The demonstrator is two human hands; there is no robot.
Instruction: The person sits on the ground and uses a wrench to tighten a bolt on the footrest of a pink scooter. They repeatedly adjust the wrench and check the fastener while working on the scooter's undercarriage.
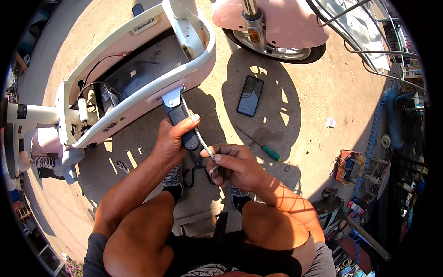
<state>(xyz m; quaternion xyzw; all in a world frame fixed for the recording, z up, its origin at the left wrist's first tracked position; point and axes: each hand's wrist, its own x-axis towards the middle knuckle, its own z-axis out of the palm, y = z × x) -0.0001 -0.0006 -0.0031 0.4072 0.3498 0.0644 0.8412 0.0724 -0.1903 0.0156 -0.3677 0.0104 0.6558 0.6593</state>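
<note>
A pale pink and white scooter frame [175, 69] lies with its open compartment [147, 67] showing wires. From a silver bracket [171, 97] on its near side hangs a dark grey arm [189, 138], like a footrest. My left hand [168, 141] is closed round this arm, thumb lying across it. My right hand [228, 164] pinches the lower end of a long, thin, slightly curved silver metal piece [200, 138], which runs up beside the arm to the bracket. Black-handled pliers or shears [189, 177] lie on the ground below, partly hidden.
A phone [250, 96] and green-handled screwdriver [270, 152] lie on the concrete. A pink scooter front with wheel [272, 27] stands at top. Cables, a blue coiled hose [376, 115] and piled tools [350, 166] are at right. My knees and shoes are below.
</note>
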